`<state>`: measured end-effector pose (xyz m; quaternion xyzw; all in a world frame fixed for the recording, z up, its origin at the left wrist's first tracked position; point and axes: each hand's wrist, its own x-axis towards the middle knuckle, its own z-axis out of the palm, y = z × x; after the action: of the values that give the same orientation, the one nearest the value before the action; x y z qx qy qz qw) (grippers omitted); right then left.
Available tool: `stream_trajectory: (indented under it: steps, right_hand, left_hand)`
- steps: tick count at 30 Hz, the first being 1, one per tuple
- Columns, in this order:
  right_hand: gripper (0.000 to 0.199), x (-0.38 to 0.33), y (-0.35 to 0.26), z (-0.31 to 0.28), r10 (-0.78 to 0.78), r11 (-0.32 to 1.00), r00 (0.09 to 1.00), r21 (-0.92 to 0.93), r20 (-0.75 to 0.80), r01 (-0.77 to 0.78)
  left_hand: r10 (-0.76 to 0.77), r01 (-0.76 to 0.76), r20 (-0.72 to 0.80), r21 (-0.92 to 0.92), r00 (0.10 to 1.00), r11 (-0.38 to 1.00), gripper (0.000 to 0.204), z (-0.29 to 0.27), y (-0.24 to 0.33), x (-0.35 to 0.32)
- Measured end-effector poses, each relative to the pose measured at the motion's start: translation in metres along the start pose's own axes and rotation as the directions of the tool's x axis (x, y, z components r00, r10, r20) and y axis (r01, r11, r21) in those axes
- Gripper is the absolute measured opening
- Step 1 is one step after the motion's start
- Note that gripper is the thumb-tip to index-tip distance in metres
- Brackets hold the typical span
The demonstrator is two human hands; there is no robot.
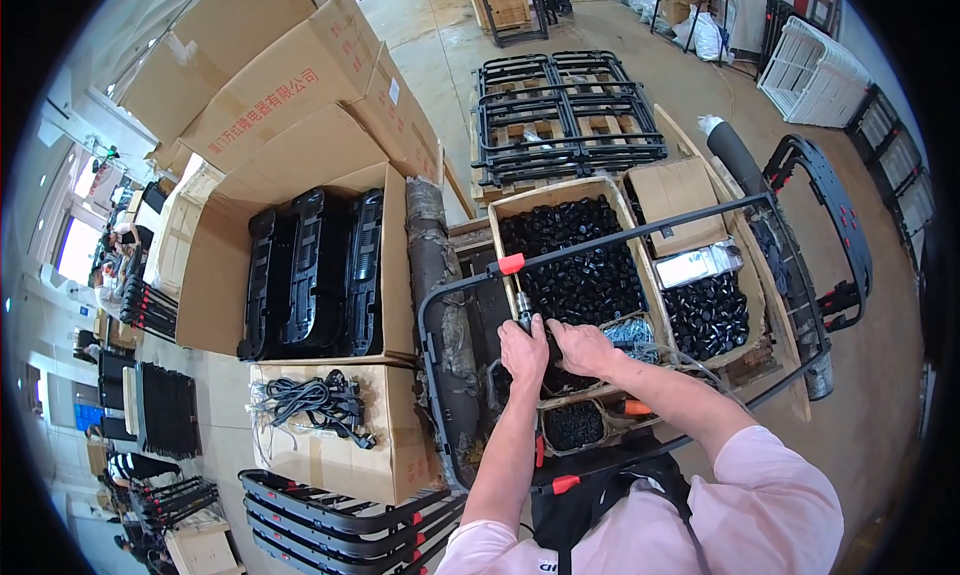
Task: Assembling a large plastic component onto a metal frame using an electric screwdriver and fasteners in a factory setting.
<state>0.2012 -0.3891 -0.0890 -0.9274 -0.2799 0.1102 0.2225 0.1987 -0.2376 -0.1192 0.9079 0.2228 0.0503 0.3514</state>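
Observation:
My left hand (525, 352) is closed around the front of a power screwdriver (525, 311), its thumb along the tool. Beside it, my right hand (584, 351) has its fingers curled at the dark body of the same tool, much of which the hands cover. The screwdriver's metal tip points away from me, toward a red plastic piece (511, 264) on a black tubular frame (620, 237). That frame lies across the wooden bench, over the bins. Near my body, another red piece (566, 484) sits on its closer bar.
A wooden bin (496, 233) holds many black caps; loose silver screws (632, 337) and a tub of small black screws (574, 427) are close by. Left stand a carton (215, 275) of black panels and coiled cables (318, 400). More frames (567, 115) lie on a pallet ahead.

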Motion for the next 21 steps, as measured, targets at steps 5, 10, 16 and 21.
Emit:
stream_trajectory:
  steps: [5, 10, 16, 21]
  right_hand:
    - [0.08, 0.003, 0.012, 0.011, 0.029, 0.999, 0.999, 0.027, -0.024, -0.029]
    - [0.082, 0.007, 0.016, 0.01, 0.024, 0.998, 0.999, 0.063, -0.035, -0.022]
    - [0.083, 0.011, 0.019, 0.01, 0.013, 0.995, 0.997, 0.102, -0.072, -0.006]
    - [0.084, 0.013, 0.02, 0.006, 0.006, 0.995, 0.997, 0.101, -0.082, 0.002]
  left_hand:
    - [-0.002, 0.003, 0.02, -0.001, 1.0, 1.0, 0.056, 0.002, 0.004, 0.005]
    - [-0.005, 0.005, 0.011, 0.001, 1.0, 1.0, 0.056, 0.005, 0.004, 0.011]
    - [-0.001, 0.001, 0.01, 0.011, 1.0, 1.0, 0.057, 0.007, 0.004, 0.018]
    - [-0.004, 0.003, 0.013, 0.016, 1.0, 1.0, 0.058, 0.008, 0.008, 0.02]
